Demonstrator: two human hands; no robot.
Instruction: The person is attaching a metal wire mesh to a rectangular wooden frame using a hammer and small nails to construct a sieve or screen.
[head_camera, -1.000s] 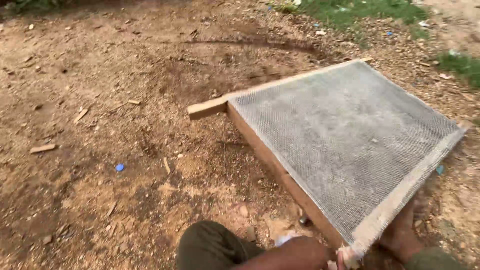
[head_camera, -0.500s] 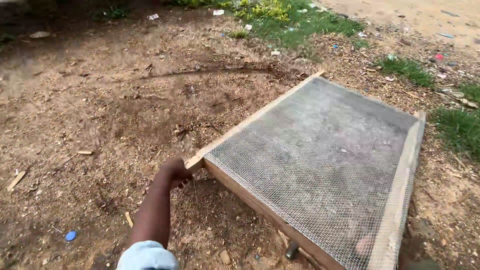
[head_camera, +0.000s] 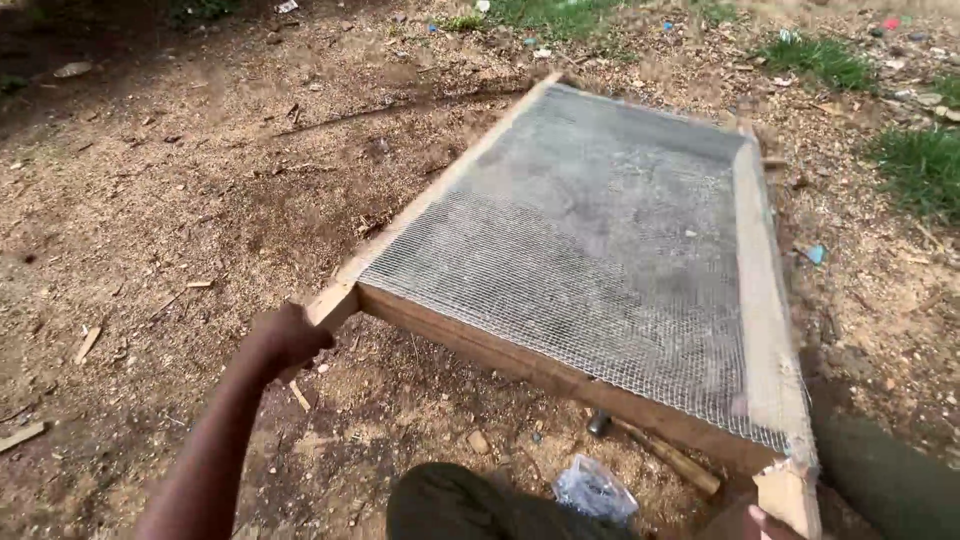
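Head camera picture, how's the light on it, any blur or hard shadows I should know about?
Head view: soft, even daylight, no glare; darker shade only along the top-left ground. The wire-mesh sieve frame is slightly smeared at its far end, sharper near the left hand. The right hand is cut off by the bottom edge.

We're outdoors here, on a patch of bare yard or a rough work site, not inside any building. The ground (head_camera: 170, 200) is packed reddish-brown dirt strewn with wood chips, twigs and small stones, with tufts of grass (head_camera: 925, 165) along the far and right edges and bits of coloured litter (head_camera: 815, 254) scattered about. A big wooden-framed wire-mesh sieve (head_camera: 600, 250) sits right on the soil, the sort of hand-built gear seen where earth or sand gets sifted.
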